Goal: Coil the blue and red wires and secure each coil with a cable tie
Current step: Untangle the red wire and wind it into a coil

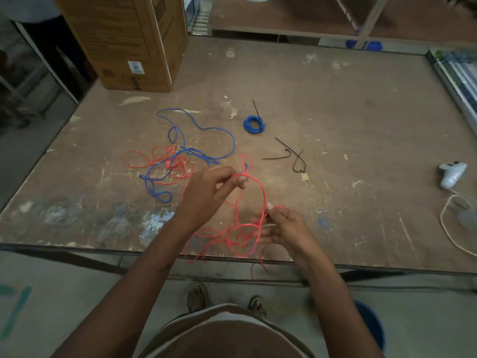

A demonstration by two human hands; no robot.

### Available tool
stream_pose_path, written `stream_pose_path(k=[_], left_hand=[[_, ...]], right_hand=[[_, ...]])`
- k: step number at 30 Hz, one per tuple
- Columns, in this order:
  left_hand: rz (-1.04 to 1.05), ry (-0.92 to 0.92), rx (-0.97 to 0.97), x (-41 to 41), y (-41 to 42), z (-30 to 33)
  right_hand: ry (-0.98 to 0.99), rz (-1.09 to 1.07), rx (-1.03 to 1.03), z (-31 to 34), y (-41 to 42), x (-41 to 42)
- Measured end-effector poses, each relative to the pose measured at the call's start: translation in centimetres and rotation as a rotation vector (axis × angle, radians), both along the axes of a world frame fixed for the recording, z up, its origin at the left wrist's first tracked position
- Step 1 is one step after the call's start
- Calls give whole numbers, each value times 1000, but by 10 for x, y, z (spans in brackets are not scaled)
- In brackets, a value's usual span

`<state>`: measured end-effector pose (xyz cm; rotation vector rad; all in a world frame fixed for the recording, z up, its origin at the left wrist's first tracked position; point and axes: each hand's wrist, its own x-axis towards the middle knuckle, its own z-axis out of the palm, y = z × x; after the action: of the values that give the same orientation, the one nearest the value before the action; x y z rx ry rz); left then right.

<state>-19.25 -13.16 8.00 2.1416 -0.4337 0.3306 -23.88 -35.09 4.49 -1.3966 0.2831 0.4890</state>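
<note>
Nearest to you, your right hand (281,228) is pinching a strand of red wire (263,195) just over the front edge of the table (361,125). It's a bit blurred, so I can't tell exactly how the lower fingers sit, but the thumb and forefinger look closed on the strand. Below and between your hands the red is a loose mess of loops, with one end hanging off the table edge. No tidy coil there yet, I'd say.

A little further out, your left hand (214,187) has its fingers curled and pinching the top of a big red loop, held up off the surface.

Past that, to the left, there's a tangle of loose blue wire (206,130) mixed in with more red wire, lying flat and untouched. Right of it are a few spare cable ties (289,156), black, lying loose.

Further back sits one small blue coil (254,124), already wound tight with a black tie sticking out of it. So that bit looks done.

My read: roughly a third in. The red needs untangling, winding and tying, and the loose blue is waiting too.
</note>
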Motion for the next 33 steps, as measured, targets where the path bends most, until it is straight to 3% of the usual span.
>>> stream_pose_path(k=[3, 5, 10, 12, 16, 19, 22, 24, 28, 30, 33], left_hand=[[-37, 141, 0, 3, 1, -8], [-87, 270, -125, 6, 2, -15], [-131, 503, -584, 6, -5, -19], [-139, 454, -615, 9, -3, -11], [-102, 182, -360, 21, 6, 9], [-6, 124, -465, 21, 2, 18], [43, 23, -443, 19, -3, 20], [53, -64, -366, 20, -1, 25], [81, -121, -310, 27, 1, 28], [97, -35, -497, 29, -2, 25], [172, 185, -945, 38, 7, 22]], right_hand=[[-39, 18, 230, 1, 1, 1], [-66, 34, 307, 0, 3, 2], [-114, 86, 178, -3, 9, 5], [-113, 140, 84, -5, 10, 6], [-88, 149, -54, -28, 17, 7], [-91, 144, -219, -54, 16, 5], [-246, 294, -640, -69, 10, 1], [-302, 237, -861, -80, 9, -3], [-320, 9, -922, -104, 19, -8], [-264, -143, -863, -106, 19, -6], [-126, -332, -737, -106, 9, 1]])
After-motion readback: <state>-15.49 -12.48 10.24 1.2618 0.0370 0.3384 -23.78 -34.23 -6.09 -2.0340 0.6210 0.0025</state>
